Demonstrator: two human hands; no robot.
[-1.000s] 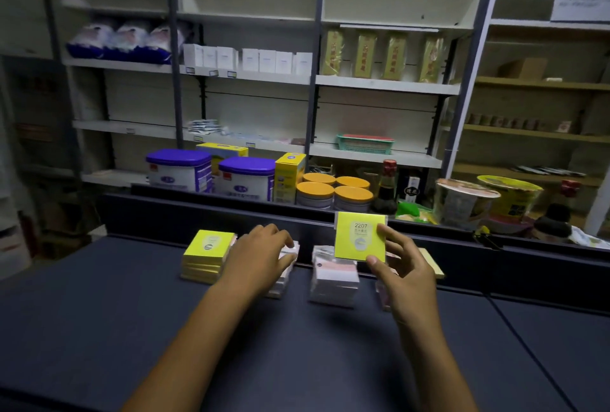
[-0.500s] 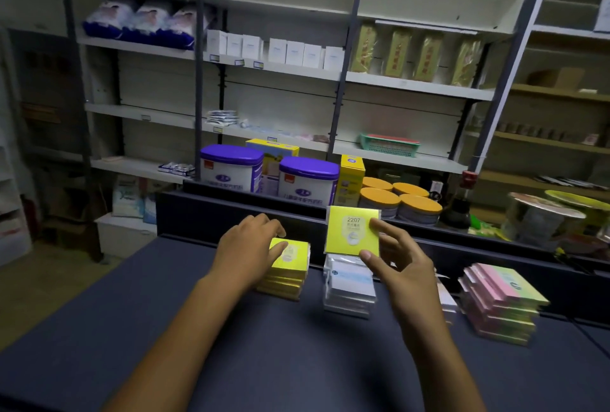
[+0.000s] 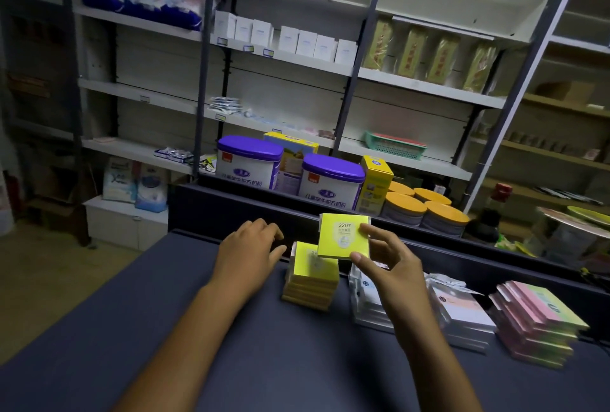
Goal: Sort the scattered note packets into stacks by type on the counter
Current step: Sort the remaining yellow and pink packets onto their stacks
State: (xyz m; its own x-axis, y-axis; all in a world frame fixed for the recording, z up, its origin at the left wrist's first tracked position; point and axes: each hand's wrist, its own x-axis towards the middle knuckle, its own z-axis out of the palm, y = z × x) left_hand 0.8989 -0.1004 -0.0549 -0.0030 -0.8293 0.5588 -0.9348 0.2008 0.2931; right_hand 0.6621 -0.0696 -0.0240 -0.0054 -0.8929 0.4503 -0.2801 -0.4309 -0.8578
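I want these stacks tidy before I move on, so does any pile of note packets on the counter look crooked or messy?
Yes. The pink and green stack at the far right is fanned out, its packets stepped sideways. The white stack beside it has a loose, crumpled wrapper on top. The yellow stack looks square.

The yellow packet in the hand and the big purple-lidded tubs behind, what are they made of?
The yellow packet looks like paper notes, likely in a thin clear wrap: flat printed face, slight shine. The right hand pinches it. The yellow stack below shows layered paper edges. The tubs have glossy purple lids, probably plastic; the white printed bodies could be metal or plastic, hard to tell.
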